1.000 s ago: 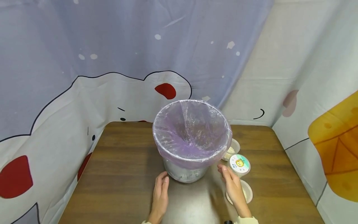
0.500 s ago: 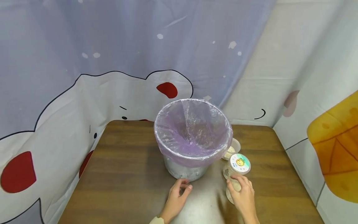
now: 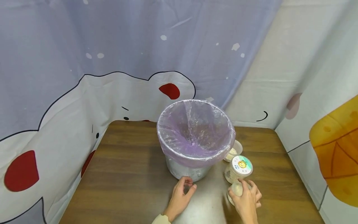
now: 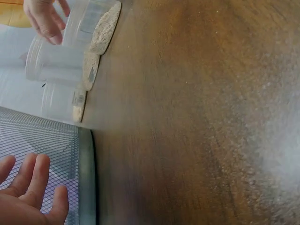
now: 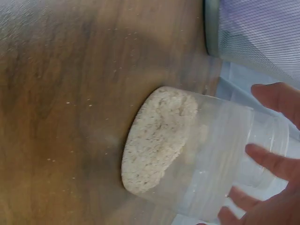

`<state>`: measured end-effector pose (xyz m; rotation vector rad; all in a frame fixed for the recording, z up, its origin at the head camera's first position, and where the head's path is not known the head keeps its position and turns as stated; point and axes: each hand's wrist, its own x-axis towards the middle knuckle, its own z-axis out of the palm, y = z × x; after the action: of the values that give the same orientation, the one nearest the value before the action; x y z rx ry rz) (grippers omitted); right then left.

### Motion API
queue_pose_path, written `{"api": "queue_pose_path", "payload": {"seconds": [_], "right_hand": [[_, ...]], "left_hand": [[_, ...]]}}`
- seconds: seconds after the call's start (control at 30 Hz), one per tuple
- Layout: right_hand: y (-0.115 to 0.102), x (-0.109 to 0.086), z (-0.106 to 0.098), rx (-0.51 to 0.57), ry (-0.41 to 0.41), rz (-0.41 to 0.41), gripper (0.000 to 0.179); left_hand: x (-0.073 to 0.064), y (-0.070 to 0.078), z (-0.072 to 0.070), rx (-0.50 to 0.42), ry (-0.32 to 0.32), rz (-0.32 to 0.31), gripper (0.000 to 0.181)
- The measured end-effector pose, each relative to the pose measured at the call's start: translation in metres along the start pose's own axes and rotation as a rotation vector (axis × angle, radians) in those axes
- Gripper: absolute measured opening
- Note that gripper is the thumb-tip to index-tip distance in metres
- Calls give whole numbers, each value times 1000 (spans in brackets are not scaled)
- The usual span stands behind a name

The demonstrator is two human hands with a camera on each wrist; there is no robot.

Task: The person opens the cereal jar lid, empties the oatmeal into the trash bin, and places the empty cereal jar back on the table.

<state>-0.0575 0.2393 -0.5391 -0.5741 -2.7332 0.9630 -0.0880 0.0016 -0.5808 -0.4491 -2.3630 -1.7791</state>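
My right hand is spread over the top of the nearest clear plastic jar, fingertips right at its rim. The thumb stands apart from the jar's wall in the right wrist view. Pale, flaky grains lie heaped on one side at the jar's bottom. Relaxed and bent, the fingers of my left hand are near the base of a mesh waste bin, holding nothing. A thin purple bin liner is folded over the bin's rim. Behind the nearest jar stands a second jar with a green-and-white lid.
A third clear tub with pale contents stands farther back, partly hidden by the bin. Small crumbs are scattered on the brown wooden table. A printed cloth hangs behind the table and along its sides.
My right hand has moved from beside the lidded jar down to the nearest jar's top. My left hand has shifted right, along the front of the bin.
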Motion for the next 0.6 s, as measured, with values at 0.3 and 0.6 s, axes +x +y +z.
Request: {"api": "queue_pose_path", "payload": {"seconds": [0.3,0.6], "right_hand": [[7,-12,5,-22,-78,85,76],[6,-22,4,-50,-72,109,80]], "left_hand": [[1,1,-5,-25,-45,-69,22],[2,4,-5,-41,-67,-77,26]]}}
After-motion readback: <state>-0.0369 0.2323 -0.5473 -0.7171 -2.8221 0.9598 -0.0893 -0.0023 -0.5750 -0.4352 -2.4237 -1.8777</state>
